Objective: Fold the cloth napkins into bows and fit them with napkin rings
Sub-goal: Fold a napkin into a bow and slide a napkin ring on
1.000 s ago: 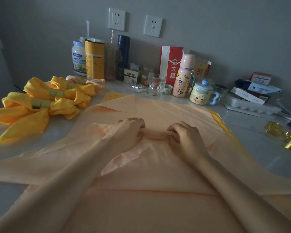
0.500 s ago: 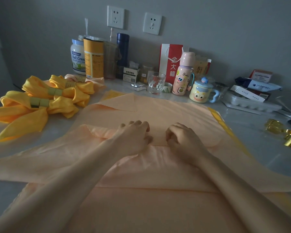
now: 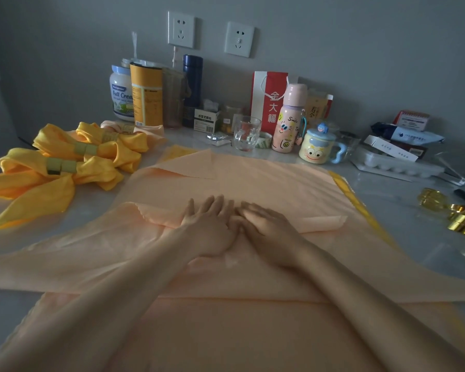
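A pale peach cloth napkin (image 3: 266, 183) lies spread over the table in front of me, its far part folded toward me into a flat band. My left hand (image 3: 210, 224) and my right hand (image 3: 266, 226) rest flat on that fold at the middle, fingers stretched out, thumbs touching, holding nothing. Other peach napkins (image 3: 226, 331) lie underneath, with a yellow one's edge (image 3: 360, 208) showing on the right. At the left sit finished yellow bows (image 3: 65, 167) with gold napkin rings (image 3: 61, 165) around their middles. Loose gold rings (image 3: 457, 216) lie at the right edge.
Along the wall stand a milk powder jar (image 3: 121, 95), an orange tin (image 3: 146, 95), a blue flask (image 3: 192, 84), a glass mug (image 3: 246, 136), a red bag (image 3: 269, 100), a pink bottle (image 3: 287, 122), a cartoon cup (image 3: 318, 147) and an egg tray (image 3: 397, 165).
My hands went from curled, pinching and rolling the cloth edge, to lying flat on the fold with fingers spread. The folded band now lies pressed down and wider.
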